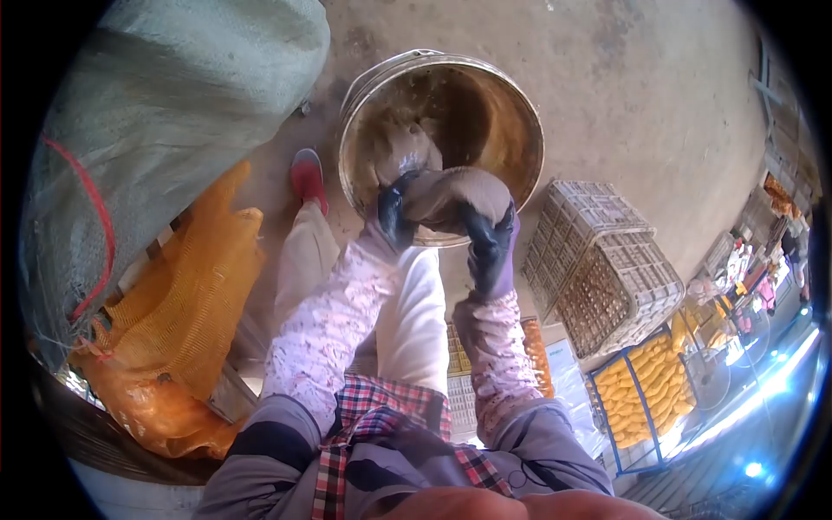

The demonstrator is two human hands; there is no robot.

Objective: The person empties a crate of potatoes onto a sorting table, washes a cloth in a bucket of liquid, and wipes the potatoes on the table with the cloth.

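A limp, wet-looking grey-brown cloth [459, 192] is bunched between my two gloved hands over the near rim of a round bucket [530, 113]. My left hand [396, 212], in a black glove, grips its left end. My right hand [490, 238], gloved in black and purple, has its fingers wrapped round the right end. Another grey-brown part [407, 152] lies lower, inside the bucket; whether it belongs to the same cloth I cannot tell. Brown stains coat the bucket's inner wall, and its wire handle [368, 76] rests against the far left side.
Stacked plastic crates [598, 251] stand right of the bucket. Orange mesh sacks [195, 295] and a large pale woven sack [199, 78] are on the left. A blue-framed rack [646, 394] with yellow sacks stands at lower right. My red shoe [308, 178] is left of the bucket.
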